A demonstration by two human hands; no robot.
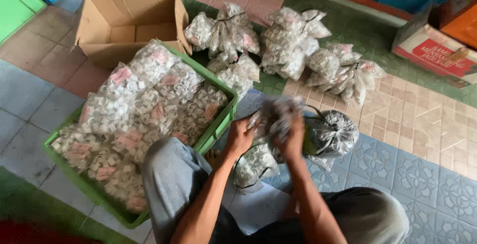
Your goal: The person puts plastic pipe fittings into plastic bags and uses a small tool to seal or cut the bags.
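One crate, one box, many bags

One green crate [218, 127], one open cardboard box [107, 45], two hands, three tied clusters of bags [290, 42] on the floor.

The bags [283, 117] in both hands are thin clear plastic, glossy and crinkled, filled with matt white plastic fittings. The crate [218, 127] is smooth green plastic. The box [119, 23] is matt brown cardboard, creased at its flaps. The floor [422, 174] is ceramic tile, faintly shiny, with patterned relief. The trousers [174, 179] are matt grey cloth.
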